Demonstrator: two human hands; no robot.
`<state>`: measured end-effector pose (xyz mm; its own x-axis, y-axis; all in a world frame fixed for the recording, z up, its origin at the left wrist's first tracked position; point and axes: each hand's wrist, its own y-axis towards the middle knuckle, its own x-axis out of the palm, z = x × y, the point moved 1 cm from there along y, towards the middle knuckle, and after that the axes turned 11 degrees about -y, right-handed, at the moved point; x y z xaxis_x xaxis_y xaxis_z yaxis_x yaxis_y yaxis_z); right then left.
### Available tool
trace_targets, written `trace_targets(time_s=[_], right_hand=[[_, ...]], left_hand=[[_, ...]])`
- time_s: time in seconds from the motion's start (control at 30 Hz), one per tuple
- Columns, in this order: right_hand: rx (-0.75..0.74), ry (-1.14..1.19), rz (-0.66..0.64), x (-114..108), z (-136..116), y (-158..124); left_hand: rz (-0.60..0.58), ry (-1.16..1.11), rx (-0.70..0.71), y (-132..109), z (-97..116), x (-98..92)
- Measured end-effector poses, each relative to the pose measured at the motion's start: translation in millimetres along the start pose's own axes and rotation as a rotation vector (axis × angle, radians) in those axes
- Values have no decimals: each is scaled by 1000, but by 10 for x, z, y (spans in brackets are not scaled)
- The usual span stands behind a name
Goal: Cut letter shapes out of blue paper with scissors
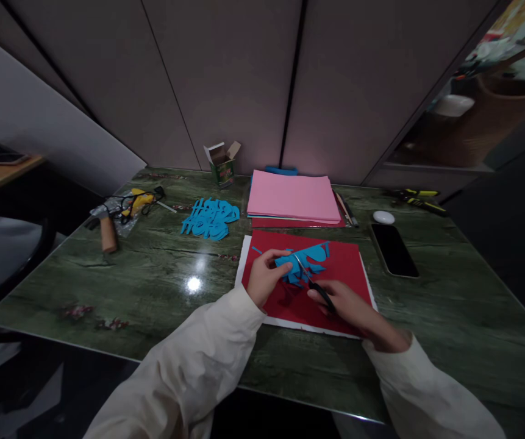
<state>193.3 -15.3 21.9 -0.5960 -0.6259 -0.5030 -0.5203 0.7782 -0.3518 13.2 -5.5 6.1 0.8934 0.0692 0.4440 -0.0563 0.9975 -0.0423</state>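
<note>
At a green stone-patterned table (120, 283), we work over a red card sheet (349, 259) laid on a white backing board (242, 268). Beyond it sits a stack of pink paper (292, 196); to the left lies a heap of blue paper cut-outs (210, 219), and to the right a black smartphone (394, 250). Our 2 cream sleeves reach in from the near edge. Our left hand (266, 277) grasps a blue paper piece (305, 262) between thumb and fingers, holding it just above the red sheet, while our right hand (339, 305) clenches a pair of black-handled scissors (321, 292), their blades in the blue piece. We judge the piece light, thin and soft: its narrow strips could bend or tear, so the broadest part, close to the blades, looks the surest place to take hold. Further back, an open cardboard box (222, 163) stands near the table's far edge.
</note>
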Motion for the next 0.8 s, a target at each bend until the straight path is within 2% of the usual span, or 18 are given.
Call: trace_targets(time_s=[0.4, 0.67, 0.8], right_hand=[[-1, 6, -61, -34, 22, 20], [7, 26, -56, -35, 15, 16], [7, 48, -64, -31, 23, 8]], left_hand=[[-24, 16, -15, 8, -21, -16], [-9, -22, 4, -2, 20, 10], [-40, -31, -2, -7, 35, 24]])
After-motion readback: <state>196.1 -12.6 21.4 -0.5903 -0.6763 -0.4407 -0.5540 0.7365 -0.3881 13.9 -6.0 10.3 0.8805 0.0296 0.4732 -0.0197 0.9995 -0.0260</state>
